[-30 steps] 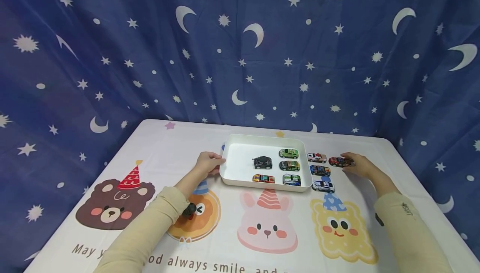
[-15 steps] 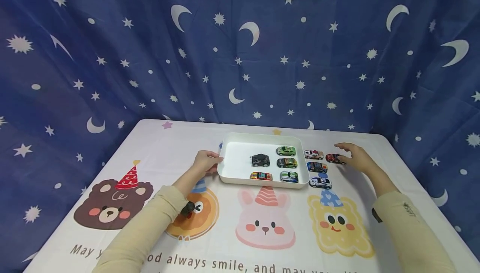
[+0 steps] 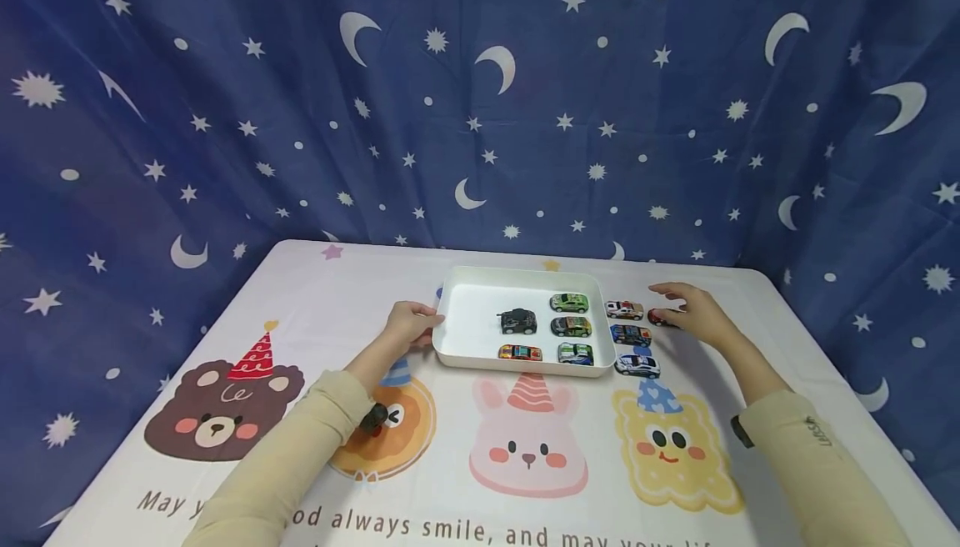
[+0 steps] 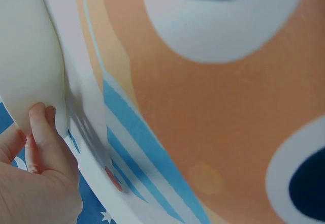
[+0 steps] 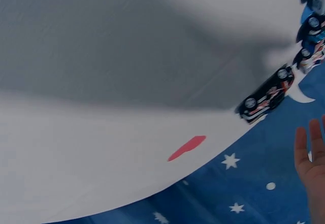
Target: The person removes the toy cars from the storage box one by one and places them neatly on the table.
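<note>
My left hand (image 3: 408, 324) pinches the left rim of a white tray (image 3: 468, 357); in the left wrist view, thumb and fingers grip the tray's wall (image 4: 30, 56). Inside the tray are a black toy tank (image 3: 517, 321), an orange-red toy car (image 3: 520, 353) and several green-toned toy cars (image 3: 569, 303). My right hand (image 3: 697, 313) is just right of a red toy car (image 3: 660, 316), partly covering it in the head view. Its fingers are extended, and in the right wrist view they are apart from the dark-and-red car (image 5: 269, 94).
Just outside the tray's right wall stand a white-and-orange toy car (image 3: 625, 310), a blue one (image 3: 631, 335) and a white-blue one (image 3: 637, 365). The tablecloth (image 3: 450, 455) carries printed cartoon animals and lettering. A blue star-patterned curtain (image 3: 412, 155) hangs behind the table.
My right hand has let go of the red car, which now stands beside the other cars, and has shifted slightly left. My left hand keeps its hold on the tray.
</note>
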A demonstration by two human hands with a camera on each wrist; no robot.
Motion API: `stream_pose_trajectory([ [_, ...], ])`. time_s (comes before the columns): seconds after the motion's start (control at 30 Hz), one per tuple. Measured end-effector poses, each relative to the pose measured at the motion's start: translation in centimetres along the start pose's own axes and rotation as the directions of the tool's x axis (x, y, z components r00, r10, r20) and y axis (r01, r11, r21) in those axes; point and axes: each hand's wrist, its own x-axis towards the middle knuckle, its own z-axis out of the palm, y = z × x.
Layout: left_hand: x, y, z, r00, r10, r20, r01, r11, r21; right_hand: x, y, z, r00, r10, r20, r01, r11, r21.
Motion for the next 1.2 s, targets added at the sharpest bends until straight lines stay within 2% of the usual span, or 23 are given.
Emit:
stream_pose_trajectory([
  [0.33, 0.3, -0.4, 0.0, 1.0, 0.024, 0.006, -0.024, 0.999, -0.024, 0.6, -3.1, 0.8, 0.996, -0.092, -0.011, 0.092, 0.996, 0.023],
  [0.57, 0.3, -0.4, 0.0, 1.0, 0.022, 0.001, -0.022, 1.0, -0.013, 0.8, -4.2, 1.1, 0.985, -0.17, -0.019, 0.171, 0.984, 0.04],
  [0.87, 0.2, -0.6, -0.1, 1.0, 0.025, 0.008, -0.025, 0.999, -0.026, 1.1, -6.7, 1.9, 0.986, -0.168, 0.006, 0.167, 0.983, 0.078],
  [1.03, 0.1, -0.5, -0.2, 1.0, 0.008, 0.015, -0.007, 1.0, -0.026, 1.5, -7.9, 2.5, 0.976, -0.218, -0.007, 0.218, 0.974, 0.069],
  [1.2, 0.1, -0.3, -0.1, 1.0, 0.007, 0.018, -0.007, 0.999, -0.034, 2.6, -8.9, 3.1, 0.971, -0.234, 0.053, 0.232, 0.972, 0.041],
])
